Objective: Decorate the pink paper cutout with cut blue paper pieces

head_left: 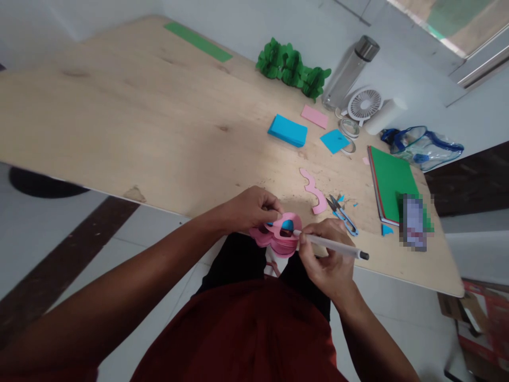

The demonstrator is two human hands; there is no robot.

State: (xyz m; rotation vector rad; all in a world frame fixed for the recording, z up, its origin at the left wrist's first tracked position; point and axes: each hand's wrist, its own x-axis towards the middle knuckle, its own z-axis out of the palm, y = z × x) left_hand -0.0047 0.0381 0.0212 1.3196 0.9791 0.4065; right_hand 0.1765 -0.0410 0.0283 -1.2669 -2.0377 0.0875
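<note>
My left hand [254, 209] pinches a stack of pink paper cutouts [283, 248] with scalloped edges and holes, held at the table's front edge above my lap. A bit of blue paper [287, 225] shows through the top cutout. In my right hand [328, 260] is a white pen [332, 244], its dark end pointing right and its other end at the pink cutouts. Just beyond lie a wavy pink paper strip [313, 191] and blue-handled thread snips [342, 215], among small blue scraps.
Farther back on the wooden table [159, 116] are a blue paper stack [288, 130], a pink paper [315, 116], tape rolls [349, 129], green paper foliage [292, 66], a bottle [350, 71] and a small fan [365, 105]. A green notebook [393, 180] and clear pouch [427, 146] are at right.
</note>
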